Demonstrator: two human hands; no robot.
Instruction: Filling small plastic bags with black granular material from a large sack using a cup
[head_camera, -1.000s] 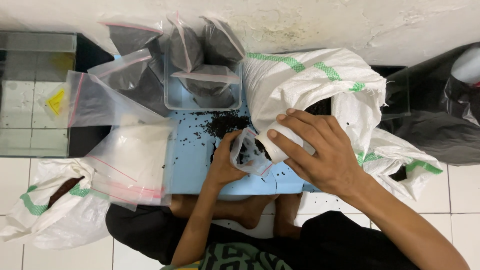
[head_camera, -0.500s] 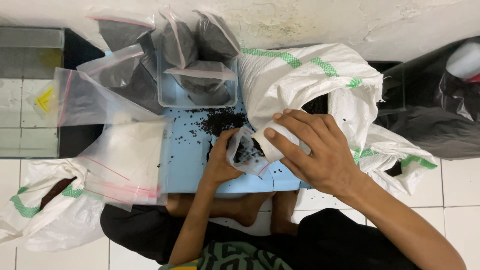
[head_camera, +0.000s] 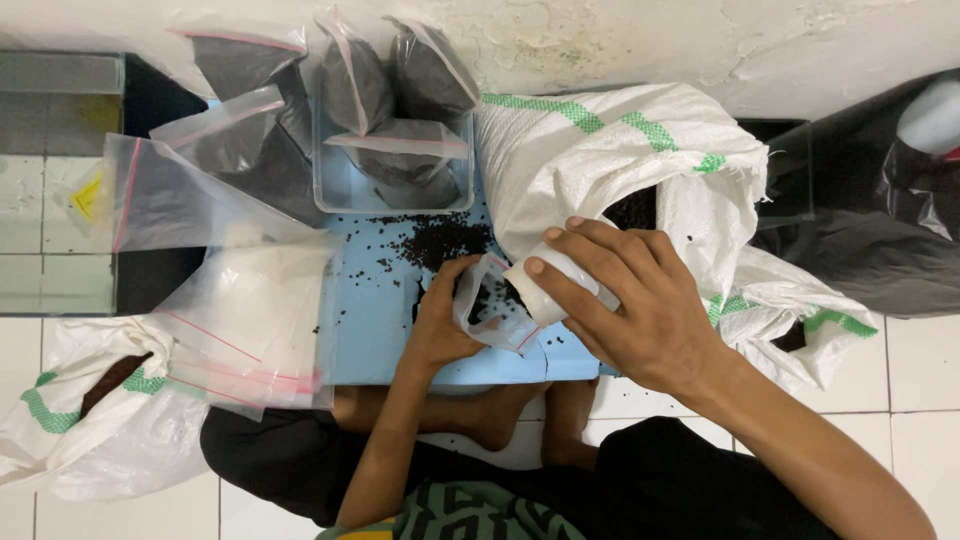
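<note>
The filling step is in hand. The right hand grips a tilted white plastic cup, its mouth at the small clear zip bag that the left hand pinches open over the light-blue counter. Dark granules lie spilled nearby. Next move calls for a steady pour.

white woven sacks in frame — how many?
2. One large woven sack sits open by the wall, right of the blue board; another sack lies on the floor tiles at lower left. More may be hidden.
</note>
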